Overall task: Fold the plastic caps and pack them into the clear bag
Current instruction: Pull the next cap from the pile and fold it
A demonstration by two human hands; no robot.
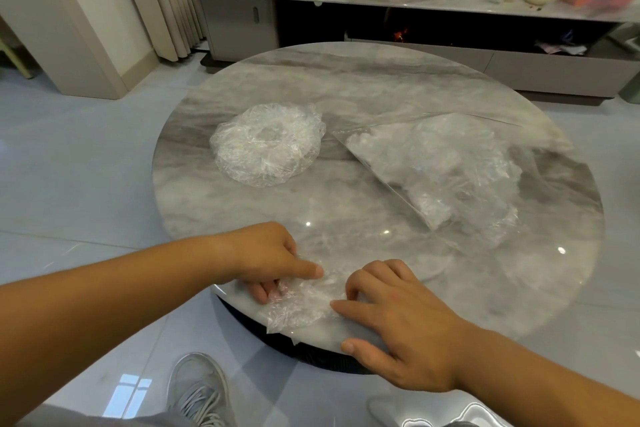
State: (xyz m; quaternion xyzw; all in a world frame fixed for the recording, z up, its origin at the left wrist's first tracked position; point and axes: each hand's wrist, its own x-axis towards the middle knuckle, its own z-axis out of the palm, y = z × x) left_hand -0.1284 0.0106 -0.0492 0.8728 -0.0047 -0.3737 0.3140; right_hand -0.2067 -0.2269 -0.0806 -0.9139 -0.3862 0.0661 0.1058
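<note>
1. At the near edge of the round table (346, 87), one cap (304, 302) lies crumpled between both hands and sticks out a bit over the rim. My guess is it's worked here simply because that's the closest spot to the body.
2. Left hand (266, 256): the index finger is straight and presses down on the cap's far side. The other fingers are curled with plastic over them, so it looks like they hold a flap. I'd say the finger marks the crease line.
3. Right hand (398, 315): it rests on the cap's right side with bent fingers, tips pinning the film, and the thumb spread out on the table rim. It grips nothing that I can see. It seems to just keep the slippery stuff from springing open.
4. Stack of caps (268, 146): it sits left of the table's middle, well apart from the hands, still round and puffy. Those look unfolded.
5. Clear bag (443, 170): it lies flat on the right, far from the stack but easy for the right hand to reach. Some folded caps seem to be inside already, though I can't tell how many.
6. So I reckon this is mid-fold, with plenty left to do. The thin film could unfold if either hand lifts too soon.
7. One grey shoe (199, 388) shows on the floor, near left.
</note>
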